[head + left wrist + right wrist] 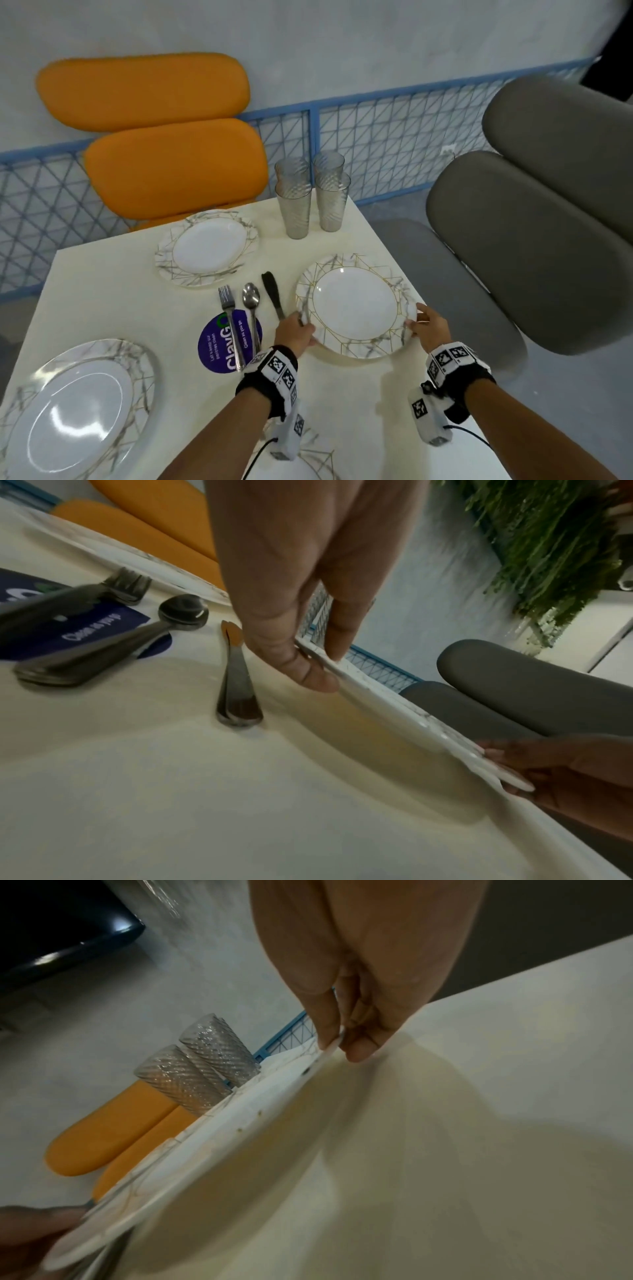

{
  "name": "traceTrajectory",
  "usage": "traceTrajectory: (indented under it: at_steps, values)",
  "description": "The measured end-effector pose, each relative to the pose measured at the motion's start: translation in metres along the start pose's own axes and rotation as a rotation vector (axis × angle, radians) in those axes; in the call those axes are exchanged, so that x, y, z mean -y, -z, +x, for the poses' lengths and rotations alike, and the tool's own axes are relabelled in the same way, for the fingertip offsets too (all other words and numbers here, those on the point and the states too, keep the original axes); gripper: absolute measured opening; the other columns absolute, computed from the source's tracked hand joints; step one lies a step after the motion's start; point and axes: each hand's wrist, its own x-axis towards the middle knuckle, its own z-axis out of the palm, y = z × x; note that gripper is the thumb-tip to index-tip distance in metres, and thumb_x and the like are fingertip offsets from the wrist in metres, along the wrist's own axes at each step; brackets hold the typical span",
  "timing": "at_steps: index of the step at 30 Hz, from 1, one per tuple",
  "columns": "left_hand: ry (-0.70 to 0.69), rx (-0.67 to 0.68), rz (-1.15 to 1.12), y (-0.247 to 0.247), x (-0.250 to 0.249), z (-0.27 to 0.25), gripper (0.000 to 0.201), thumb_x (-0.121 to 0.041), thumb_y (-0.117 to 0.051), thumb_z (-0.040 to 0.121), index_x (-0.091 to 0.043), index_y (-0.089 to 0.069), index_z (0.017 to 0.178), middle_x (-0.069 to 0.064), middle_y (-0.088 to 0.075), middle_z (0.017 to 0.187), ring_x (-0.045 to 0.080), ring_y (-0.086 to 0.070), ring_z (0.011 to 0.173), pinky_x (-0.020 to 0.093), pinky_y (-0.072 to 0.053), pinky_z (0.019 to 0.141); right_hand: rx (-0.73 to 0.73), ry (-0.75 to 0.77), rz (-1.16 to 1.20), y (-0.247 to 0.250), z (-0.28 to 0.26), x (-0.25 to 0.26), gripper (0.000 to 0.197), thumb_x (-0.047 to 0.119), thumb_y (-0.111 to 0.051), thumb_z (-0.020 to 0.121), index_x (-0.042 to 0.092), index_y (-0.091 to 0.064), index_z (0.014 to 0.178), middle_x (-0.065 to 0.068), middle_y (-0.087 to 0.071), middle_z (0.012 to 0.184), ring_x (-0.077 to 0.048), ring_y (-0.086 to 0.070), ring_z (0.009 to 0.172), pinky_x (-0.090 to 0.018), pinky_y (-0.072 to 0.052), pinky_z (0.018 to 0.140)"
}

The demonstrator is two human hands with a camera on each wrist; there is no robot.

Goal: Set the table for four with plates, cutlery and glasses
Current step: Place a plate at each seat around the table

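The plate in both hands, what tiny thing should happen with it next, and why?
Probably lower the round marble-patterned white plate flat onto the cream table and let go. The left hand and right hand both pinch its rim, and the wrist views show its near edge tilted above the tabletop.

Two bare forearms enter from the bottom of the frame, each wearing a black wrist strap point(474, 378) fitted with white blocks printed with black-and-white square markers point(278, 365). A white camera pod point(428, 416) hangs beneath each wrist, trailing a thin black cable point(253, 455).
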Motion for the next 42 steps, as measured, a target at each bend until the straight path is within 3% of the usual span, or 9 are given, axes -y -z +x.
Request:
traceTrajectory:
  at_steps: [2,7,13,22,27,32,36,39,42]
  values:
    - [-0.012,0.007,0.04,-0.002,0.001,0.004,0.023,-0.008,-0.049,0.09,-0.002,-0.053,0.112,0.015,-0.063,0.105,0.022,-0.062,0.084,0.022,-0.049,0.063,0.001,0.006,-0.008,0.002,0.004,0.0,0.051,0.003,-0.06,0.086,0.006,-0.044,0.135,-0.023,-0.059,0.119,-0.025,-0.054,0.091,-0.039,-0.045,0.093]
    - [-0.02,-0.01,0.028,-0.001,0.006,0.0,0.057,-0.001,-0.047,0.088,-0.014,-0.033,0.142,0.011,-0.059,0.118,0.019,-0.052,0.093,0.03,-0.046,0.079,0.002,-0.02,0.066,0.003,0.003,-0.005,0.056,0.011,-0.061,0.087,0.009,-0.038,0.139,-0.016,-0.053,0.113,-0.025,-0.052,0.094,-0.041,-0.043,0.095]
    - [-0.037,0.024,0.067,-0.001,0.006,-0.003,0.059,-0.003,-0.05,0.089,-0.013,-0.031,0.144,0.009,-0.059,0.117,0.019,-0.053,0.104,0.022,-0.038,0.09,-0.006,-0.005,0.002,0.0,-0.003,-0.009,0.052,0.011,-0.059,0.088,0.012,-0.041,0.137,-0.021,-0.056,0.12,-0.024,-0.05,0.094,-0.036,-0.041,0.092]
    - [-0.069,0.044,0.088,-0.002,0.01,-0.006,0.059,-0.011,-0.052,0.092,-0.016,-0.028,0.146,0.009,-0.06,0.12,0.017,-0.053,0.103,0.018,-0.037,0.087,-0.007,0.005,-0.063,0.0,0.0,-0.012,0.049,0.014,-0.056,0.09,0.012,-0.041,0.137,-0.021,-0.058,0.119,-0.023,-0.05,0.095,-0.037,-0.041,0.094]
    - [-0.073,0.038,0.101,-0.003,0.012,-0.004,0.06,-0.008,-0.05,0.091,-0.017,-0.028,0.146,0.009,-0.06,0.119,0.018,-0.053,0.103,0.019,-0.037,0.087,-0.021,0.01,-0.068,-0.002,-0.001,-0.013,0.049,0.012,-0.056,0.09,0.01,-0.042,0.137,-0.023,-0.059,0.117,-0.034,-0.054,0.11,-0.037,-0.039,0.097]
    - [-0.078,0.055,0.091,-0.005,0.014,-0.006,0.059,-0.008,-0.049,0.092,-0.017,-0.026,0.146,0.001,-0.056,0.106,0.012,-0.049,0.099,0.017,-0.035,0.086,-0.041,0.012,-0.044,-0.003,0.004,-0.02,0.048,0.011,-0.057,0.09,0.009,-0.043,0.136,-0.024,-0.06,0.115,-0.024,-0.052,0.093,-0.038,-0.04,0.095]
    - [-0.072,0.053,0.064,-0.002,0.015,-0.007,0.056,-0.007,-0.047,0.092,-0.016,-0.032,0.144,0.004,-0.056,0.111,0.014,-0.05,0.101,0.02,-0.039,0.087,-0.102,-0.014,-0.002,-0.005,0.005,-0.021,0.05,0.01,-0.061,0.087,0.005,-0.042,0.134,-0.025,-0.058,0.117,-0.035,-0.055,0.104,-0.047,-0.042,0.098]
    - [-0.077,-0.017,-0.006,0.015,0.016,-0.008,0.052,-0.006,-0.046,0.091,-0.016,-0.038,0.141,0.009,-0.057,0.116,0.018,-0.054,0.099,0.029,-0.046,0.089,-0.294,0.111,-0.176,-0.012,0.002,-0.009,0.044,0.005,-0.065,0.082,-0.006,-0.049,0.121,-0.029,-0.057,0.114,-0.041,-0.046,0.112,-0.042,-0.032,0.097]
    - [-0.108,-0.133,-0.074,0.049,0.02,-0.01,0.044,-0.005,-0.046,0.092,-0.017,-0.047,0.134,0.008,-0.057,0.127,0.018,-0.056,0.104,0.024,-0.046,0.085,-0.271,0.384,-0.305,-0.037,-0.004,0.019,0.043,-0.001,-0.061,0.08,-0.002,-0.053,0.122,-0.026,-0.056,0.113,-0.04,-0.043,0.107,-0.037,-0.027,0.093]
